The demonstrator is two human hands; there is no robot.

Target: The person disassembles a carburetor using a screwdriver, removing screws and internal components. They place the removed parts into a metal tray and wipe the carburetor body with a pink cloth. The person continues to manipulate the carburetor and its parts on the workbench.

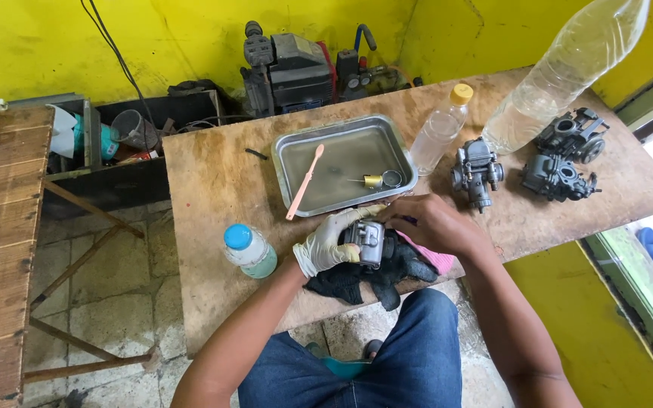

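My left hand, in a pale glove, grips a grey metal carburetor over a black cloth at the table's near edge. My bare right hand rests on the carburetor's right side, fingers curled against it; a pink rag shows under that hand. Just beyond the hands stands a metal tray holding liquid, a pink toothbrush and small brass and metal parts.
A small bottle with a blue cap stands left of my hands. A yellow-capped bottle, a large clear bottle and three more carburetors lie at right. A machine sits behind the plywood table.
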